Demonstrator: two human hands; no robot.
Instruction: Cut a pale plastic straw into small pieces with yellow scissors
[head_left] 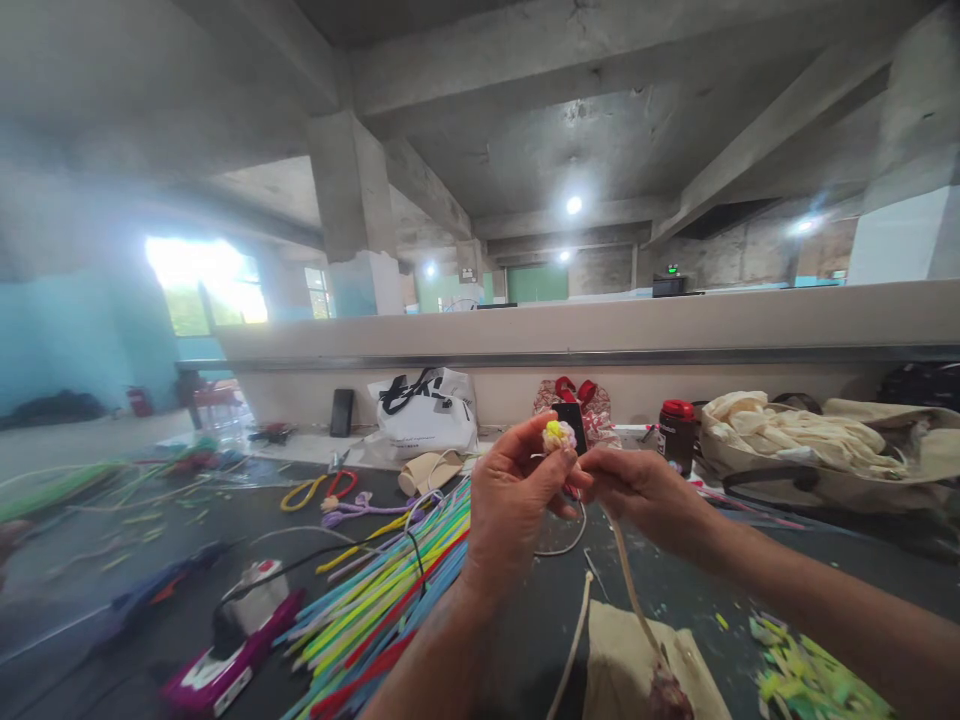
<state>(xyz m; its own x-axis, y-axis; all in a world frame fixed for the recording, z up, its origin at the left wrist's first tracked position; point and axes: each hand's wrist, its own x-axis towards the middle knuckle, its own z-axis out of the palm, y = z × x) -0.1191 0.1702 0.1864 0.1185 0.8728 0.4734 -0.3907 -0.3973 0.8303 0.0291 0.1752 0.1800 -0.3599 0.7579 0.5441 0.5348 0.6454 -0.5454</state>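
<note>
A small fuzzy flower, yellow and whitish, is held upright between the thumb and fingers of my left hand. My right hand is pinched close beside its underside, and what those fingertips grip is hidden. Below my hands a beige cord hangs or stands over a tan cloth piece. To the left of my left forearm lies a spread bundle of coloured pipe cleaners in yellow, green, blue and red. Purple pipe cleaners lie twisted together behind the bundle.
Scissors with yellow and red handles lie at back left. A magenta power strip with a plug sits front left. Along the back are a white bag, a dark red-lidded jar and a cloth-filled bag. Green-yellow scraps lie front right.
</note>
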